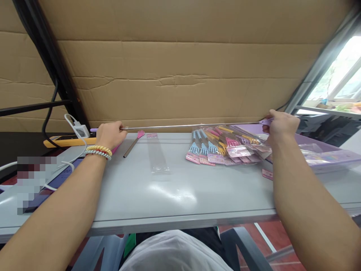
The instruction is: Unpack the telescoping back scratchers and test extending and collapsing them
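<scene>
A long, thin telescopic back scratcher (pixel 191 125) is stretched out level above the table, spanning between both hands. My left hand (pixel 109 135) is closed around its rod near one end, where a purple tip sticks out. My right hand (pixel 282 123) pinches the purple head at the other end. Below the rod, a pink-headed back scratcher (pixel 132 146) lies collapsed beside a flat clear plastic bag (pixel 158 156) with a pink top. Further right, bagged back scratchers (pixel 210 146) in blue, yellow, pink and purple lie in a heap. Something pink is mostly hidden under my left hand.
A purple tray (pixel 335 165) with plastic packets stands to the right, behind my right forearm. On the left are a yellow power strip (pixel 69 142), a white charger (pixel 81 130) with cables and a phone (pixel 63 177). Cardboard (pixel 180 82) walls off the back.
</scene>
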A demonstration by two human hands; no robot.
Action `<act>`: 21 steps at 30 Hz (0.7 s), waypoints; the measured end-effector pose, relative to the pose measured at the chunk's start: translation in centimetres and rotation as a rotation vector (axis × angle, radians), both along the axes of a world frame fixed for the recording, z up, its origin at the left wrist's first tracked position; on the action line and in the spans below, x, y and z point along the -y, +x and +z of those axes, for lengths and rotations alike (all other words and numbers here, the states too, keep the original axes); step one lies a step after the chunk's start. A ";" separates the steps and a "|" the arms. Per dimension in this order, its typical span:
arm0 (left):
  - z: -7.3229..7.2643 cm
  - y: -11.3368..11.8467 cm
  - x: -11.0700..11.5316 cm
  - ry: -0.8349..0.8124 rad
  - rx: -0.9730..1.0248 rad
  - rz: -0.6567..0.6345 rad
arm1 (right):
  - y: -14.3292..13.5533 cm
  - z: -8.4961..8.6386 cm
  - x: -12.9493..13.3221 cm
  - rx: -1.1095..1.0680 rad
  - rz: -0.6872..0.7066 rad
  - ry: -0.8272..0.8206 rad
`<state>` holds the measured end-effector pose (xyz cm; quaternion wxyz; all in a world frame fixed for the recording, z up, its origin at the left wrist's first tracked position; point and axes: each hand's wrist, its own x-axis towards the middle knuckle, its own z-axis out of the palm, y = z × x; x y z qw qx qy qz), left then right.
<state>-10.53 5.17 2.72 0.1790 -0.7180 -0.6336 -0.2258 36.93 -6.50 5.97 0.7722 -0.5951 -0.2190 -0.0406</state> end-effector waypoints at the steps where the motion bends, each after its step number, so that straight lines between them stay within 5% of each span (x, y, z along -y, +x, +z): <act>1: 0.2 0.2 0.3 -0.021 -0.007 0.029 | 0.1 0.1 -0.1 -0.017 -0.048 -0.008; 5: 0.8 1.9 1.6 -0.097 -0.100 0.042 | -1.6 0.1 -0.8 0.051 -0.064 -0.073; 14: -0.2 10.5 7.5 -0.056 -0.227 -0.225 | -19.6 -4.3 -0.1 0.914 0.773 -0.311; 21: -0.7 11.0 8.2 -0.051 -0.236 -0.310 | -17.7 -5.4 -0.9 1.064 0.858 -0.400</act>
